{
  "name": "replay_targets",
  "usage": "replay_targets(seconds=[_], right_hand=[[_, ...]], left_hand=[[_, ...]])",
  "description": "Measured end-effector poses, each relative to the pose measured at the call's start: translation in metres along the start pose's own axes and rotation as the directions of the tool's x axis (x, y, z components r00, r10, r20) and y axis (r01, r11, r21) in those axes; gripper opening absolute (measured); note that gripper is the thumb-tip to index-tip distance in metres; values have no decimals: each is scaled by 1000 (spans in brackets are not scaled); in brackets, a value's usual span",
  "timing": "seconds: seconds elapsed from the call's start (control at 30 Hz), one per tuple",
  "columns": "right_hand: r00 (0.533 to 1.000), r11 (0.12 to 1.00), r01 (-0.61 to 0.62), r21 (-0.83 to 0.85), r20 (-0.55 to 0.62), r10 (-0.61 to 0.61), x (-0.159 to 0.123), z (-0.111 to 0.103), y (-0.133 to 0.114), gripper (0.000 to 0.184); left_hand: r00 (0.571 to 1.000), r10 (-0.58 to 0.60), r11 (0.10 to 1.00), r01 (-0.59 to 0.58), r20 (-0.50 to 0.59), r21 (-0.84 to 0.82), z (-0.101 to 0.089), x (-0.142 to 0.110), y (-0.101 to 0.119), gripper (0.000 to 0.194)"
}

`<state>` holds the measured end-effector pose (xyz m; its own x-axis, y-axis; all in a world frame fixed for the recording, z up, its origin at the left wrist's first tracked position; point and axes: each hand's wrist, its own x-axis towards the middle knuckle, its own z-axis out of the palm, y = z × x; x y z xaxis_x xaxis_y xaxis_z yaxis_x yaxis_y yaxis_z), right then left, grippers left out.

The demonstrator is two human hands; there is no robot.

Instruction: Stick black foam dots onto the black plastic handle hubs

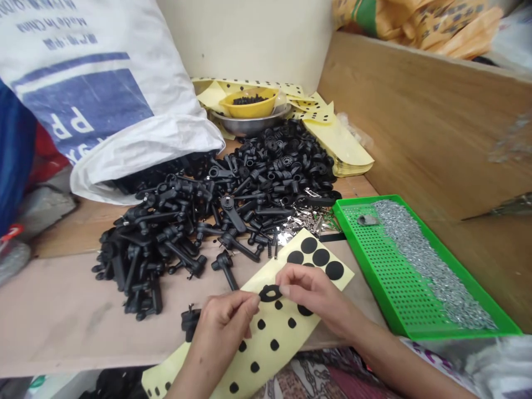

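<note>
Over the yellow sticker sheet, my left hand and my right hand are pinched on opposite edges of a black ring-shaped sticker. Light yellow shows through the ring's hole. Large round black stickers cover the sheet's far end, while small black dots sit on its nearer part. Beyond my left hand lies a black plastic part with a long arm, and another black part is partly hidden behind that hand.
A heap of black plastic parts spreads across the table beside a white woven sack. Metal clips lie near it. At right stands a green tray of small silver pieces. Behind are a yellow bowl and stacked yellow sheets.
</note>
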<state>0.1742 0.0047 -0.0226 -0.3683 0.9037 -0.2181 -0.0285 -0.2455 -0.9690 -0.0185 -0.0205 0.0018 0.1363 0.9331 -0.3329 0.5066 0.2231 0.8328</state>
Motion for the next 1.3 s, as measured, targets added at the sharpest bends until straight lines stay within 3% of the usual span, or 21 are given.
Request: replay_targets(seconds=[0.13, 0.23, 0.33, 0.43, 0.5, 0.6, 0.73, 0.9, 1.07, 1.17, 1.3], right_hand=[[994, 987, 108, -119, 14, -107, -1, -1, -1, 18], [981, 950, 195, -246, 66, -184, -1, -3, 2, 17], [959, 841, 277, -464, 185, -214, -3, -1, 8, 17], [932, 640, 360, -679, 230, -281, -6, 7, 13, 20], [911, 513, 389, -765, 237, -337, -7, 13, 16, 21], [891, 412, 409, -814, 259, -373, -7, 18, 18, 24], [873, 372, 440, -817, 291, -392, -7, 18, 19, 26], [893, 540, 433, -722, 262, -366, -10, 7, 19, 22], [905, 703, 326, -631, -6, -425, -7, -21, 8, 16], [877, 675, 268, -687, -115, -466, -3, -37, 1, 14], [882, 477, 174, -861, -79, -464, 4, -41, 5, 19]], left_hand=[[998, 43, 999, -42, -34, 30, -3, -11, -3, 37], [964, 178, 980, -156, -197, 122, -10, -20, -6, 27], [868, 432, 889, -364, -246, 277, -13, -30, -10, 16], [758, 634, 738, -535, -153, 412, -7, -36, -19, 19], [693, 717, 628, -597, -75, 499, 0, -38, -26, 26], [629, 776, 489, -638, 36, 595, 14, -37, -35, 30], [615, 784, 399, -603, 84, 690, 30, -33, -40, 25], [609, 787, 358, -581, 99, 731, 37, -28, -44, 29], [585, 810, 377, -579, 46, 723, 38, -26, -50, 28], [586, 810, 433, -575, -19, 694, 40, -23, -51, 28], [579, 815, 393, -599, 38, 698, 45, -11, -39, 27]])
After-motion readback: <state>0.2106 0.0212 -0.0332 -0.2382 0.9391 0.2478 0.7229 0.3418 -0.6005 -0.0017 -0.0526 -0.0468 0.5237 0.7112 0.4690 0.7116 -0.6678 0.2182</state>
